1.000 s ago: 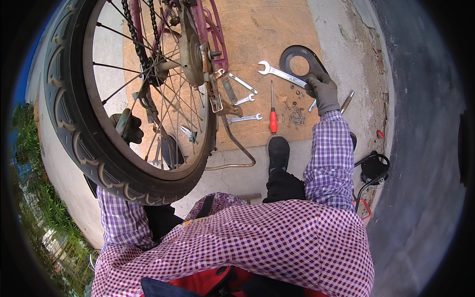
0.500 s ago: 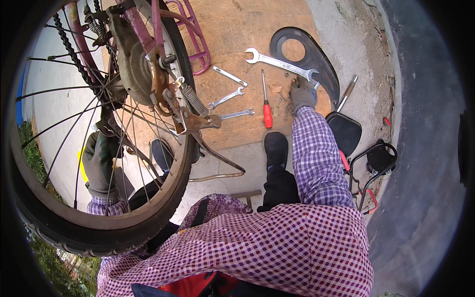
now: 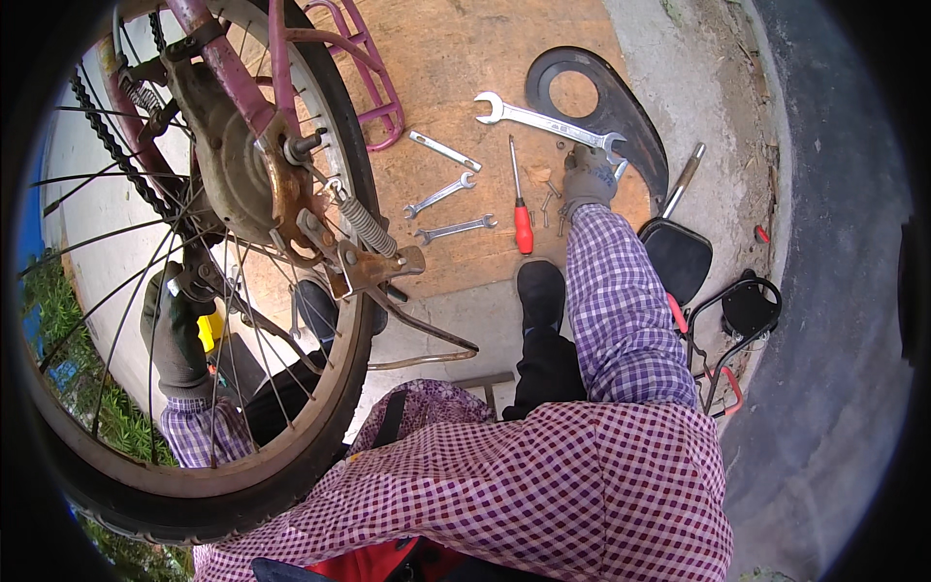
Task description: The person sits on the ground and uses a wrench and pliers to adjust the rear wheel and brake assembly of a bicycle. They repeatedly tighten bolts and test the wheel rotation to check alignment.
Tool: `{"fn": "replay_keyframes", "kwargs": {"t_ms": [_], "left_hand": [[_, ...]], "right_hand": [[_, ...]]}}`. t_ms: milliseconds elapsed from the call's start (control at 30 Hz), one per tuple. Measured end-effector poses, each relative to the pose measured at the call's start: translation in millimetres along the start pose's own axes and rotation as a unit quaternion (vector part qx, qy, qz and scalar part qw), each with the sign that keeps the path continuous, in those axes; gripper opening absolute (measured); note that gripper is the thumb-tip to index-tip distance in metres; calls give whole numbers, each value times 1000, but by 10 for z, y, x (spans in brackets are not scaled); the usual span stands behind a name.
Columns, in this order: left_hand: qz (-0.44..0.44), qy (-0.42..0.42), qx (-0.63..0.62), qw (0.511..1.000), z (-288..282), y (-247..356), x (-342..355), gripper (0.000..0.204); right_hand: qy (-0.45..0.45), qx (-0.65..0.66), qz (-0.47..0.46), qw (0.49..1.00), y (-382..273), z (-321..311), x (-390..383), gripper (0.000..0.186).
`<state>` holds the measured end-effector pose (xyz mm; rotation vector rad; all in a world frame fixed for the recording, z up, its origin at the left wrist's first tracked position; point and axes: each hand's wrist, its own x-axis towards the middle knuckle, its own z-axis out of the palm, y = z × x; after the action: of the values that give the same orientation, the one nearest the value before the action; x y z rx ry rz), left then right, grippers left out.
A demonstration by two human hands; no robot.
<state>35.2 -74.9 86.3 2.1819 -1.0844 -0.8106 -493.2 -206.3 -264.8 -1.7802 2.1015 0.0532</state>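
Observation:
A bicycle's rear wheel (image 3: 335,388) with a rusty hub and brake cover (image 3: 228,136) stands tilted at the left. Behind its spokes my gloved left hand (image 3: 177,335) is closed beside the axle, next to a small silver end; the spokes partly hide its grip. My gloved right hand (image 3: 590,179) is down on the wooden board, fingers curled beneath the jaw of a large open-end wrench (image 3: 548,121). What it pinches, if anything, is hidden. Several small screws (image 3: 550,199) lie just left of it, then a red-handled screwdriver (image 3: 524,218).
Two small wrenches (image 3: 438,196) and a silver tube spanner (image 3: 444,151) lie on the board (image 3: 465,48). Beyond is a black chain guard (image 3: 626,78). A black saddle (image 3: 676,260) and a black frame with red grips (image 3: 713,339) sit at right. The kickstand (image 3: 427,361) juts toward my feet.
The wheel has shifted a little left and nearer to me, and my left hand has moved left and down with it. My right hand stays by the wrench, its fingers now more tucked under.

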Motion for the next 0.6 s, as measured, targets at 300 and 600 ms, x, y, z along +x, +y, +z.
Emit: {"fn": "replay_keyframes", "kwargs": {"t_ms": [300, 600], "left_hand": [[-28, -1, -71, 997, 38, 9, 38, 33], [35, -36, 41, 998, -11, -66, 60, 34]], "right_hand": [[-10, 22, 29, 999, -41, -28, 33, 24], [-27, 23, 14, 999, 0, -11, 122, 24]]}}
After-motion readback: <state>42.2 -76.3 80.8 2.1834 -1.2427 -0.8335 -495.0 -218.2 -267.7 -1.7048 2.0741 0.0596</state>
